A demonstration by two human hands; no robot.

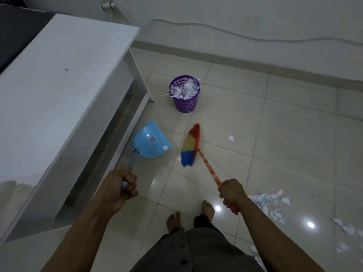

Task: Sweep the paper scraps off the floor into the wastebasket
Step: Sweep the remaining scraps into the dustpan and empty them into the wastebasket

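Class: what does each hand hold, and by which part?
The left hand grips the blue dustpan by its grey handle; the right hand grips the broom near the upper end of its orange stick.

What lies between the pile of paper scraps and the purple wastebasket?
No fixed obstacle shows. Between the scrap pile and the wastebasket lie floor tiles, one stray scrap, and the broom held by the right hand. The dustpan, in the left hand, sits left of that route.

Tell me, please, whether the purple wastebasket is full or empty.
Nearly full: the wastebasket stands upright, with shredded paper heaped to its rim and strips hanging over.
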